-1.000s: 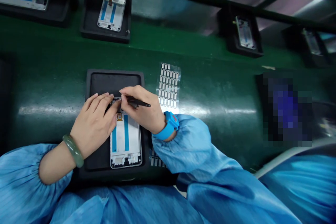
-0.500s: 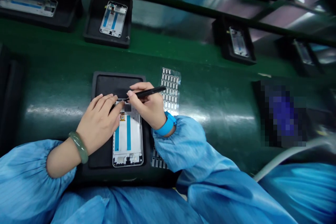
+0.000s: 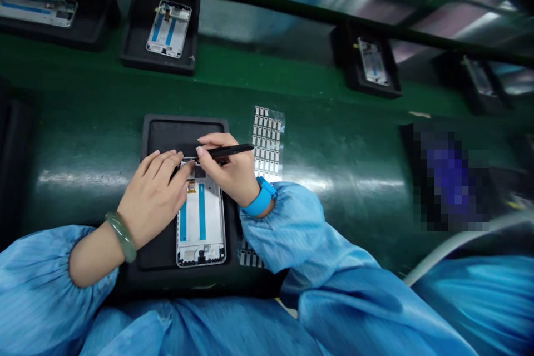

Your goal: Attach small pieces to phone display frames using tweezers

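A white phone frame [image 3: 211, 217] with two blue strips lies in a black tray [image 3: 161, 253] on the green work surface. My left hand [image 3: 156, 194] rests over the upper left of the frame, its fingers spread and the fingertips near the top edge. Pinched in my right hand [image 3: 233, 169] is a black pen-like tool [image 3: 231, 150], whose tip points left at the top of the frame. The tip itself is hard to make out between my fingers. Just right of the tray, partly under my right sleeve, lies a clear sheet of small metal pieces [image 3: 267, 142].
More black trays with phone frames stand along the back: one at the far left [image 3: 94, 33], one beside it [image 3: 129, 50], and others at the right [image 3: 346, 72]. A dark blurred object [image 3: 450, 178] and a pale hose [image 3: 463, 239] are at the right.
The black tool in my right hand lies flatter, its rear end lower than before. My left hand keeps its place over the frame. The whole view has shifted slightly.
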A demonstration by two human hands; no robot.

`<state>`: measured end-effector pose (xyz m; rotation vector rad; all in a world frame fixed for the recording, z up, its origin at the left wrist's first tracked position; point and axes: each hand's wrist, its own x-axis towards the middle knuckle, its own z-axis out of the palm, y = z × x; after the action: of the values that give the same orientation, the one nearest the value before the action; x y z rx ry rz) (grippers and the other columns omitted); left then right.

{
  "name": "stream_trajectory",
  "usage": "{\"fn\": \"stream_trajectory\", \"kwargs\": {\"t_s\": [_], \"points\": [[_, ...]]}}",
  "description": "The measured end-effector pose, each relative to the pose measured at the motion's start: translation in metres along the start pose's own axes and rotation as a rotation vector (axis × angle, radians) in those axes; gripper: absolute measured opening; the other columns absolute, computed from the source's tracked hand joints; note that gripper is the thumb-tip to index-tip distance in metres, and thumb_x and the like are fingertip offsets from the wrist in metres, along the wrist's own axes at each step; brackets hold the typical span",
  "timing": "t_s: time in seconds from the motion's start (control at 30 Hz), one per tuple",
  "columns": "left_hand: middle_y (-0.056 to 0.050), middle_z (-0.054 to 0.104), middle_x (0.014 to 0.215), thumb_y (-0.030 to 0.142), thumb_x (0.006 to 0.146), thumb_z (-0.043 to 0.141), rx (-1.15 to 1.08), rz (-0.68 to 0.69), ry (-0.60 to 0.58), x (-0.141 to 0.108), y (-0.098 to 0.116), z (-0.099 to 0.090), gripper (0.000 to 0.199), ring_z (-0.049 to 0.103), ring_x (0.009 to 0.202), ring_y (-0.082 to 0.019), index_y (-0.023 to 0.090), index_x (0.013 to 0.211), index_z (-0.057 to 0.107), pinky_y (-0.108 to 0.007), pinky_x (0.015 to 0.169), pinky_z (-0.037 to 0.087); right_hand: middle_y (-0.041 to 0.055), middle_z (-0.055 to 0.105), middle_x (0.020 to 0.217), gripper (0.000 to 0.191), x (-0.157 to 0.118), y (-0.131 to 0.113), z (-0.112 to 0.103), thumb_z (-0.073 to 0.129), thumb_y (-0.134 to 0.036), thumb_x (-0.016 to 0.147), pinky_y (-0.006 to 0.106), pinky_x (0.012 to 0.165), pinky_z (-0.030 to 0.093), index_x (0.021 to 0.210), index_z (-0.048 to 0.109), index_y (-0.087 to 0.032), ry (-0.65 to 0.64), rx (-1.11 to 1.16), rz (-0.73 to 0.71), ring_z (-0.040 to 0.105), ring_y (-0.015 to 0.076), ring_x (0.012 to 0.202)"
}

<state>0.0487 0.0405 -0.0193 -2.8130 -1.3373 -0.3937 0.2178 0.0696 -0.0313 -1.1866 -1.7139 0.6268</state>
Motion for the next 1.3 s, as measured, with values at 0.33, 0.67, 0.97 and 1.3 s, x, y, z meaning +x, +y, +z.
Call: {"fn": "stream_trajectory", "kwargs": {"t_s": [0.33, 0.67, 0.97, 1.3], "points": [[-0.015, 0.056, 0.117, 0.020, 0.087, 0.045, 0.014, 0.006, -0.002, 0.0001, -0.0005, 0.0006, 0.036, 0.051, 0.113, -0.028, 0.011, 0.120, 0.055, -0.046, 0.101, 0.040, 0.0008, 0.069, 0.094, 0.013, -0.0022, -0.0004, 0.0035, 0.054, -0.018, 0.083, 0.021, 0.064, 0.054, 0.094, 0.059, -0.021, 0.083, -0.051, 0.006, 0.066, 0.0098, 0.074], [-0.014, 0.057, 0.116, 0.020, 0.087, 0.045, 0.008, 0.002, 0.001, 0.0005, -0.0003, 0.0009, 0.035, 0.051, 0.112, -0.029, 0.011, 0.120, 0.055, -0.047, 0.100, 0.041, 0.0016, 0.068, 0.094, 0.014, -0.0020, 0.0005, -0.0010, 0.054, -0.018, 0.083, 0.022, 0.067, 0.055, 0.096, 0.059, -0.021, 0.071, -0.080, -0.035, 0.067, 0.0108, 0.076], [-0.014, 0.057, 0.116, 0.020, 0.087, 0.044, 0.017, 0.005, 0.000, 0.0006, 0.0000, 0.0016, 0.036, 0.051, 0.112, -0.028, 0.011, 0.120, 0.055, -0.047, 0.100, 0.040, 0.0012, 0.068, 0.090, 0.011, -0.0003, 0.0005, -0.0036, 0.057, -0.018, 0.083, 0.020, 0.066, 0.055, 0.093, 0.060, -0.020, 0.039, -0.034, -0.045, 0.067, 0.0093, 0.075], [-0.015, 0.055, 0.118, 0.021, 0.088, 0.043, 0.038, 0.016, -0.027, 0.0006, -0.0012, 0.0023, 0.036, 0.050, 0.114, -0.029, 0.012, 0.121, 0.054, -0.047, 0.101, 0.039, 0.0007, 0.068, 0.088, 0.015, -0.0010, 0.0065, -0.0003, 0.061, -0.026, 0.083, 0.024, 0.067, 0.057, 0.097, 0.059, -0.022, 0.105, 0.113, 0.013, 0.067, 0.0118, 0.076]]}}
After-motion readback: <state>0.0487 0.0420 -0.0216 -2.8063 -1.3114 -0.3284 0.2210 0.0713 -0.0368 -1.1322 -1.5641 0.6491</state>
